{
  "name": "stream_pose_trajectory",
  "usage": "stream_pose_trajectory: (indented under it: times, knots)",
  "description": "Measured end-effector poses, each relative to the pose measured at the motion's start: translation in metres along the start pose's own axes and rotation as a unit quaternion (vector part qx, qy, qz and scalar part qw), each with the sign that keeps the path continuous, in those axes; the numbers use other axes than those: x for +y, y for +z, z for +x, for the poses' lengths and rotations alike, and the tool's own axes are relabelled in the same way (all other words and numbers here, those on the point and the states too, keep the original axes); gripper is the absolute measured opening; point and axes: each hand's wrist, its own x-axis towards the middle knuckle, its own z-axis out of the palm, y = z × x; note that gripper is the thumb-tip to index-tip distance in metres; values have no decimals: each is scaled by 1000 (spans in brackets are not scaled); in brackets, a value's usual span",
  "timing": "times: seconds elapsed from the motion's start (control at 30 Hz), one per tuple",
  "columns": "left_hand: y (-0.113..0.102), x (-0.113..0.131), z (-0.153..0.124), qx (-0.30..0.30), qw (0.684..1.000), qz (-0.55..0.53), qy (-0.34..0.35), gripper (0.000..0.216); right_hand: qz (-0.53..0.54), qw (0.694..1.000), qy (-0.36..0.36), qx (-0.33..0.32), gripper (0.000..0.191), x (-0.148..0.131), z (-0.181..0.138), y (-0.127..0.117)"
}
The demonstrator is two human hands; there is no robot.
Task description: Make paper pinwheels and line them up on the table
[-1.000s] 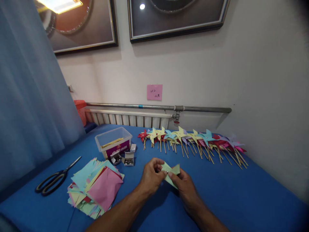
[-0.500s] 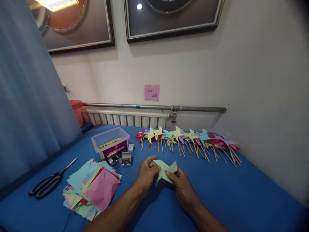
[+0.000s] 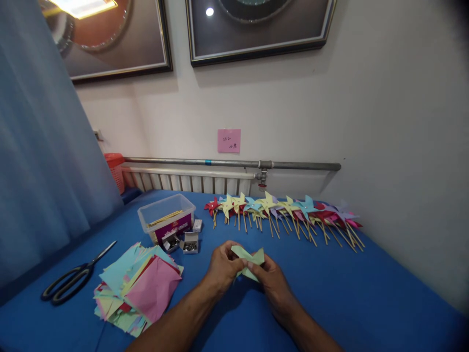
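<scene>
A pale green paper pinwheel (image 3: 249, 257), its blades folded and with no stick visible on it, is held up between both hands over the blue table. My left hand (image 3: 224, 266) pinches its left side, thumb pressed near the centre. From the right, my right hand (image 3: 271, 275) grips it, the thumb lying beside the other thumb at the middle. The fingers behind the paper are partly hidden. Left of my forearm lies a loose stack of coloured paper squares (image 3: 152, 288), pink on top. Two small open boxes of metal pins (image 3: 190, 244) stand beyond my left hand.
A row of finished pinwheels (image 3: 269, 201) on sticks lies along the back. At back left stands a clear plastic tub (image 3: 146, 217) holding thin wooden sticks. Black-handled scissors (image 3: 69, 283) lie at far left, near a blue curtain (image 3: 44, 146). A pipe (image 3: 304, 166) runs along the wall.
My left thumb has come in towards the pinwheel's centre and now meets the right thumb. The paper has tilted slightly and covers less of the view between the hands.
</scene>
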Motion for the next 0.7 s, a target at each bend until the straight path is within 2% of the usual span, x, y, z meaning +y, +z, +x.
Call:
stream_pose_trajectory:
  times: [0.2,0.37,0.5,0.7]
  knots:
    - [-1,8,-5,-15,1000,-23,1,25,-9,1000,-16,18,39,-2,-1,-1]
    - [-2,8,-4,-2,998,-62,-15,29,-5,1000,-8,6,37,-5,-1,-1]
    - [-1,5,-3,-18,999,-29,-30,27,-2,1000,-9,2,39,-2,1,-1]
    - [-1,2,-2,-6,1000,8,-19,23,-23,999,-23,-2,43,3,5,-4]
